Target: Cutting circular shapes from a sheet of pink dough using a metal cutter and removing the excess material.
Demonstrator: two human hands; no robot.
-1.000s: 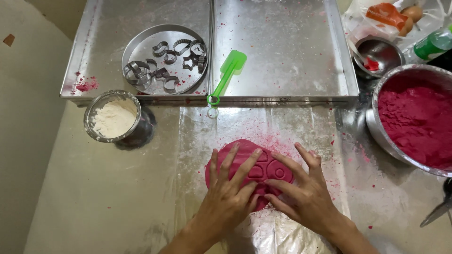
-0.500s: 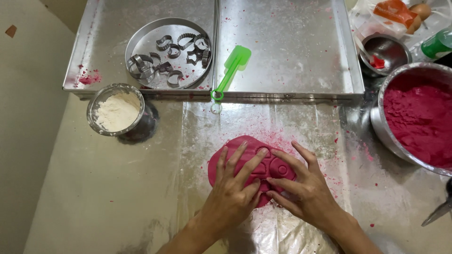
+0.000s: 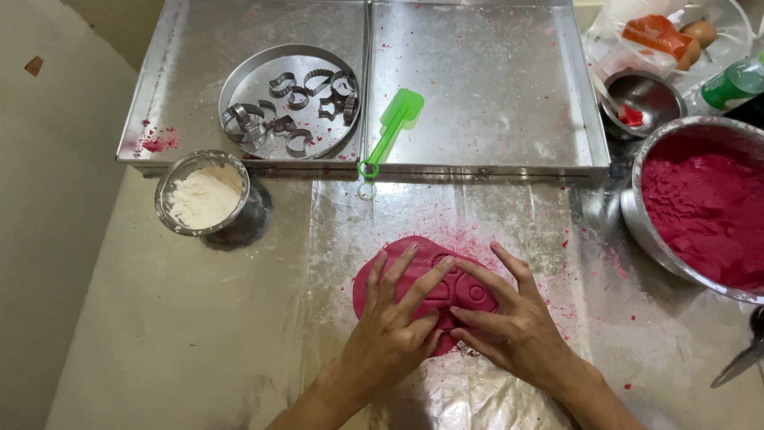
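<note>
A flat slab of pink-red dough lies on a clear plastic sheet on the metal table. My left hand rests flat on its left part, fingers spread. My right hand lies on its right part, fingers pointing left and meeting the left hand's fingertips. Shaped outlines show in the dough between the fingers; whether a cutter sits under them is hidden. Neither hand grips anything.
Two metal trays stand at the back: the left tray holds a round plate of metal cookie cutters, the right tray a green spatula. A bowl of white flour is at left, a large bowl of pink dough at right.
Both hands stay pressed on the dough, with the fingers shifted slightly. The view has drifted a little.
</note>
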